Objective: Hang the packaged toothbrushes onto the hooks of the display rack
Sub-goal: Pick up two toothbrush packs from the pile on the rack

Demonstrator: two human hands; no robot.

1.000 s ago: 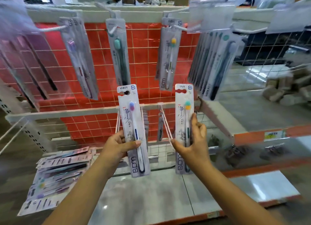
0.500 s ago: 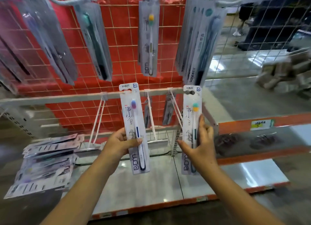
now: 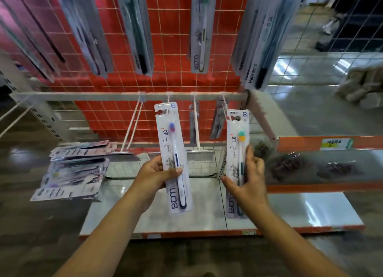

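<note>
Red wire-grid backing (image 3: 165, 48) rose behind a grey metal rail (image 3: 93, 96) with thin white hooks (image 3: 132, 127). Flat glossy packs lay stacked (image 3: 74, 171) at far left on the shelf (image 3: 207, 214). Left hand (image 3: 154, 177) gripped a purple-headed toothbrush pack (image 3: 174, 152); right hand (image 3: 251, 179) clasped an orange-headed toothbrush pack (image 3: 237, 152), both upright near the hooks.

One head-worn wide-angle view, looking forward and down at a shop display rack.

The camera sits above and behind both forearms, which reach in from the bottom edge, so the left hand (image 3: 154, 174) and right hand (image 3: 249, 180) lie near the centre, close to the lens. It faces the red wire-grid back panel (image 3: 172, 48) and grey metal hook rail (image 3: 83, 96); the grey shelf base (image 3: 207, 220) lies below. Frame edges bend and blur.
</note>
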